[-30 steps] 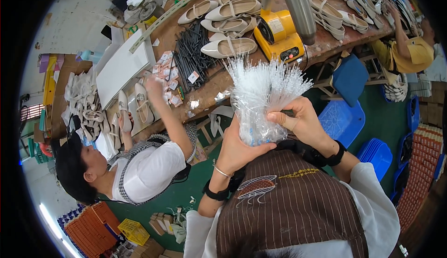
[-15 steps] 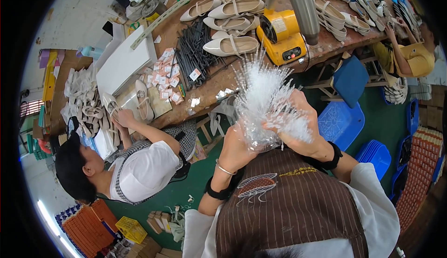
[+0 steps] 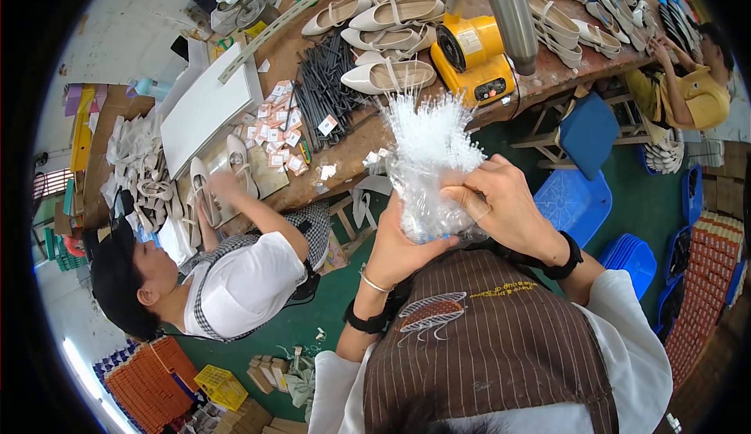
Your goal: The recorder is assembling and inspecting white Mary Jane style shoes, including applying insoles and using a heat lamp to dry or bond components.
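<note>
Both hands grip a clear plastic bag [image 3: 426, 191] of thin white plastic sticks fanning out the top, held at chest height; left hand [image 3: 403, 250] underneath, right hand [image 3: 501, 203] pinching its side.

Shoe-making workshop: long wooden workbench [image 3: 313, 176] ahead of the hands, covered with cream flat shoes [image 3: 387, 76], black strips [image 3: 325, 93], yellow machine [image 3: 473, 58]; co-workers seated left [image 3: 227, 277] and far right [image 3: 692, 93]; stacked blue stools [image 3: 634, 258].
</note>
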`<state>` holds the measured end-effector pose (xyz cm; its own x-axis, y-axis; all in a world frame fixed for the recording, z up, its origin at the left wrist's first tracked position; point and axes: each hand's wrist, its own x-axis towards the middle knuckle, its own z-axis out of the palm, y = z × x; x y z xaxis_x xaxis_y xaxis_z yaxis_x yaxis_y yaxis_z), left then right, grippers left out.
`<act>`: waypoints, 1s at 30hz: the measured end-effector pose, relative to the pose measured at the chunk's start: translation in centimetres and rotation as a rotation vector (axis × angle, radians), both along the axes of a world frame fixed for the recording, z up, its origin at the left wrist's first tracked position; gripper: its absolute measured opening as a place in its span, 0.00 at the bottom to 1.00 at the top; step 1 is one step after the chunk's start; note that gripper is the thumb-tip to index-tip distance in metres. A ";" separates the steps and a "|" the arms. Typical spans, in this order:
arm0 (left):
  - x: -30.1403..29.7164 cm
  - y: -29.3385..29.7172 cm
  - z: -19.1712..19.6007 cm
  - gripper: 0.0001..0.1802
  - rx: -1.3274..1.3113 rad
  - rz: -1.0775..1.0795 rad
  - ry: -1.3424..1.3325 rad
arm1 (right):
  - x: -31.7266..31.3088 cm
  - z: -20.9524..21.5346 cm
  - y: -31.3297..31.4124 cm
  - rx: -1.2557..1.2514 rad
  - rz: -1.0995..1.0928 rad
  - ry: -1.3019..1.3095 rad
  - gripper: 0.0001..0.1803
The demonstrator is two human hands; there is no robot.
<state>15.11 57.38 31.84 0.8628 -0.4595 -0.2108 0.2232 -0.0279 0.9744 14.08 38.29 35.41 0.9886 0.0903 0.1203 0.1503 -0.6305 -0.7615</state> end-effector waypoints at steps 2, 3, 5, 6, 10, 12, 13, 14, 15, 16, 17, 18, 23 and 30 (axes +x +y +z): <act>-0.1 -0.1 0.0 0.35 0.113 -0.046 -0.084 | 0.1 0.2 0.2 0.021 0.022 0.041 0.10; -0.2 -0.1 -0.1 0.30 0.217 -0.066 -0.239 | 0.1 0.4 0.2 0.010 0.035 0.116 0.10; -0.4 0.0 -0.3 0.20 0.336 -0.062 -0.362 | 0.3 0.4 0.4 -0.001 0.049 0.193 0.09; -0.5 0.1 -0.4 0.20 0.354 -0.052 -0.335 | 0.4 0.4 0.4 -0.003 0.024 0.107 0.09; -0.3 0.7 -1.1 0.25 0.496 -0.161 -0.409 | 0.8 -0.2 0.6 -0.007 0.039 -0.223 0.09; -0.2 0.7 -1.1 0.28 0.448 -0.149 -0.437 | 0.7 -0.6 0.7 0.161 0.035 -0.208 0.09; -0.1 0.6 -1.1 0.32 0.306 -0.058 -0.316 | 0.6 -0.8 0.7 0.312 0.026 -0.150 0.09; -0.1 0.6 -1.0 0.36 0.169 0.024 -0.219 | 0.4 -1.0 0.6 0.331 0.001 -0.161 0.09; 0.2 0.5 -1.0 0.41 0.087 0.055 -0.020 | 0.3 -1.1 0.5 0.299 -0.018 -0.069 0.09; 0.3 0.5 -0.9 0.41 0.084 0.047 -0.021 | 0.1 -1.2 0.4 0.264 -0.039 0.023 0.10; 0.3 0.6 -0.7 0.42 0.048 0.018 0.014 | 0.0 -1.3 0.4 0.301 -0.062 0.002 0.15; 0.2 0.7 -0.6 0.44 0.004 -0.008 0.042 | -0.1 -1.4 0.2 0.298 -0.065 0.004 0.15; -0.4 1.3 -0.3 0.48 0.057 -0.138 0.118 | -0.1 -1.2 0.1 0.231 -0.025 0.067 0.19; 0.2 1.2 0.1 0.58 -0.405 0.089 0.302 | 0.0 -0.4 0.1 0.337 0.028 0.045 0.12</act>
